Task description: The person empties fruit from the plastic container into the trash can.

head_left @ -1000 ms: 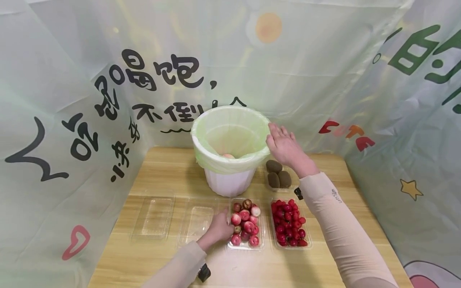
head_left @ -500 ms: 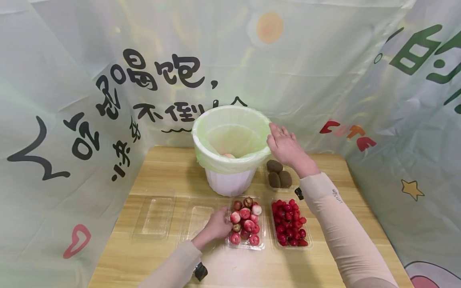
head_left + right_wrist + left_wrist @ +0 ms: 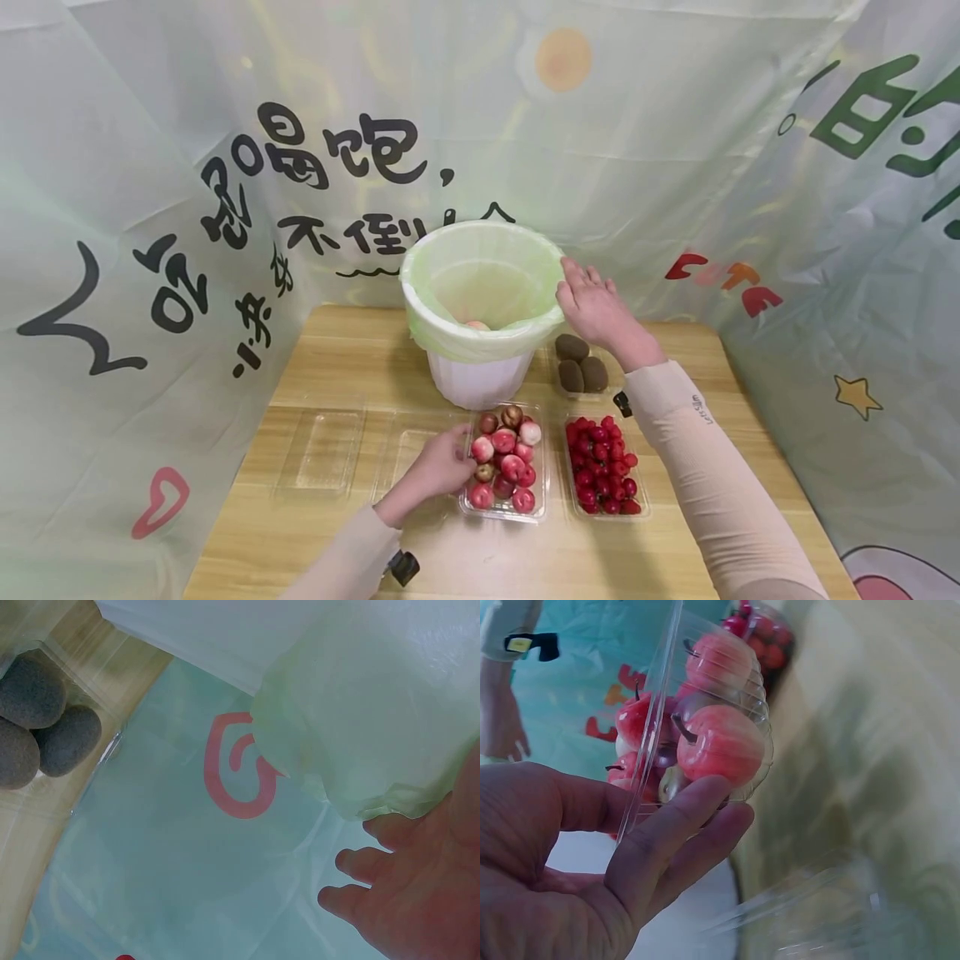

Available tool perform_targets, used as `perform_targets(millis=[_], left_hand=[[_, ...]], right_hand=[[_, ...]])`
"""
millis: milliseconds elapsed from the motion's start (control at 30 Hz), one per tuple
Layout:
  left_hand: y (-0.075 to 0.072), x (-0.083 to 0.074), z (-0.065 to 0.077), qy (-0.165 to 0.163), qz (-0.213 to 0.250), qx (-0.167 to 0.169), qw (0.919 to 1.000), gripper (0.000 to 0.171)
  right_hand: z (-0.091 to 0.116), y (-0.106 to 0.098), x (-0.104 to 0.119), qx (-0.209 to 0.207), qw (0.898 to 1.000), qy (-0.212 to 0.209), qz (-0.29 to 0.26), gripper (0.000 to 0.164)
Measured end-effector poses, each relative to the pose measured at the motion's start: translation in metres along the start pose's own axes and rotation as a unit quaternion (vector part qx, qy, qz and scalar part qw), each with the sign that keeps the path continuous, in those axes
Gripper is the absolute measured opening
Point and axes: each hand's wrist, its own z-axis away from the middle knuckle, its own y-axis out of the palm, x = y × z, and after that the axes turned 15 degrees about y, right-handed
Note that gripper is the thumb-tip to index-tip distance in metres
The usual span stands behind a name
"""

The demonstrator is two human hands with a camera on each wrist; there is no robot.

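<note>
My left hand [image 3: 437, 465] grips the left rim of a clear plastic box [image 3: 504, 515] of small pink-red fruits with stems. In the left wrist view the thumb is on the near side of that rim, and the fingers reach along the box's underside, which is up off the table. My right hand [image 3: 596, 310] rests at the right rim of a white bin [image 3: 480, 383] with a pale green liner [image 3: 487, 340]. In the right wrist view its fingers [image 3: 349, 904] are loosely extended and spread beside the liner. A pale round fruit [image 3: 477, 325] shows inside the bin.
Right of the lifted box stands a clear box with red berries [image 3: 602, 467]. Three brown kiwis [image 3: 572, 375] sit in a box behind it, under the right forearm. Two clear plastic boxes [image 3: 318, 454] lie on the left. Printed cloth walls [image 3: 637, 167] enclose the wooden table.
My left hand has taken hold of the box of pink-red fruits and raised it, shifting it slightly left. The right hand has stayed at the bin's rim.
</note>
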Motion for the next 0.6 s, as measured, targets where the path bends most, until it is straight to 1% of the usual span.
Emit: perform_targets(millis=[133,267,467,600], left_hand=[[-0.009,-0.009,0.003,0.003,-0.003,0.001,1.0,0.072],[-0.017,-0.015,0.003,0.008,0.007,0.004,0.9999,0.073],[-0.03,-0.028,0.0,0.045,-0.007,0.001,0.999,0.073],[-0.037,-0.038,0.001,0.046,-0.007,0.003,0.9989,0.075]], right_hand=[[0.001,0.0,-0.001,0.0,1.0,0.001,0.0,0.068],[0.002,0.001,-0.001,0.002,1.0,0.001,0.003,0.068],[0.0,-0.001,0.001,0.002,1.0,0.0,-0.004,0.068],[-0.001,-0.001,0.002,0.003,1.0,0.0,-0.001,0.068]])
